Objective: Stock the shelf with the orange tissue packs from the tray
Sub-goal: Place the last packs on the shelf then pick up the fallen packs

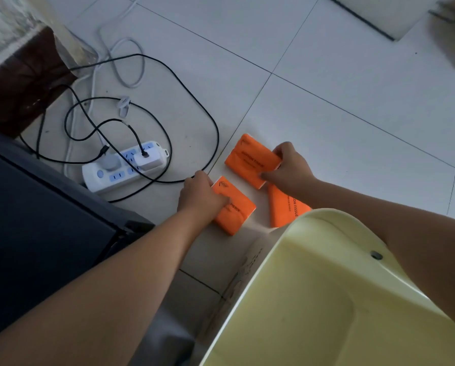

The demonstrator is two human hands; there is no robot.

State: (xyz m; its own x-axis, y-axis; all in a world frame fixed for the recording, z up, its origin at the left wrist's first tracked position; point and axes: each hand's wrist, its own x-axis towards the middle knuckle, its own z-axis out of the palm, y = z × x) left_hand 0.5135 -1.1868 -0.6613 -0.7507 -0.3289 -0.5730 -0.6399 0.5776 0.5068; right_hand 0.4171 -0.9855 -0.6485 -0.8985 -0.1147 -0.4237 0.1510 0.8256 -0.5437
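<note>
Three orange tissue packs lie on the white tiled floor. My left hand (198, 195) grips the near-left pack (238, 211) from its left side, thumb on top. My right hand (289, 167) pinches the far pack (249, 159) at its right end, fingers over the top edge and thumb on the near side. A third pack (287, 207) lies below my right hand, partly hidden behind the rim of a pale yellow tray (326, 273) at the lower right. No shelf can be made out.
A white power strip (123, 166) with plugs and tangled black and white cables (168, 83) lies on the floor left of the packs. A dark box or cabinet (36, 220) fills the lower left. A dark brown object (23, 75) sits at the upper left.
</note>
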